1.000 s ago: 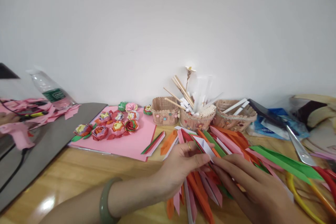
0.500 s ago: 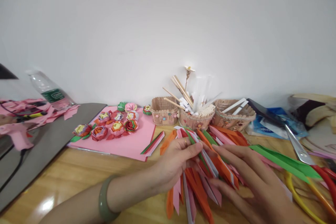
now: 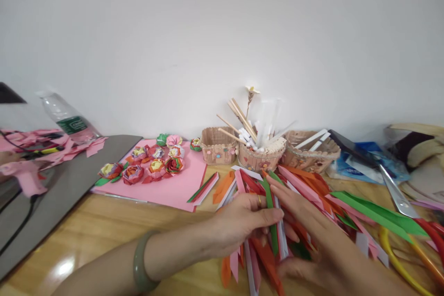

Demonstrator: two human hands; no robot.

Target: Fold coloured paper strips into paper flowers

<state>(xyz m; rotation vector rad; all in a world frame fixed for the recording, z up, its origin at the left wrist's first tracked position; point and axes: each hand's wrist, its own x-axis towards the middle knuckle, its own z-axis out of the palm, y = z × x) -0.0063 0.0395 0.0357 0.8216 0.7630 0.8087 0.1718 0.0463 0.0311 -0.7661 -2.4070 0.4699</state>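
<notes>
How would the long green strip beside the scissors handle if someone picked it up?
The green strip is probably very light, since it looks like folded paper. Its lengthwise fold may keep it fairly stiff, though a hard pinch would likely crease it. One end reaches the scissors near their red handles, so it might snag there.

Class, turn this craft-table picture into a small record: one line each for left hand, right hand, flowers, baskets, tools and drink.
Left hand: the left hand pinches folded paper strips, green and white among them
Right hand: the right hand is beside those strips, fingers extended
Flowers: multicoloured paper flowers, mostly on a pink sheet
Baskets: three, by the wall; the middle basket holds sticks and cotton swabs
Tools: scissors, right; pink glue gun, left
Drink: clear bottle, tilted, green label
</notes>
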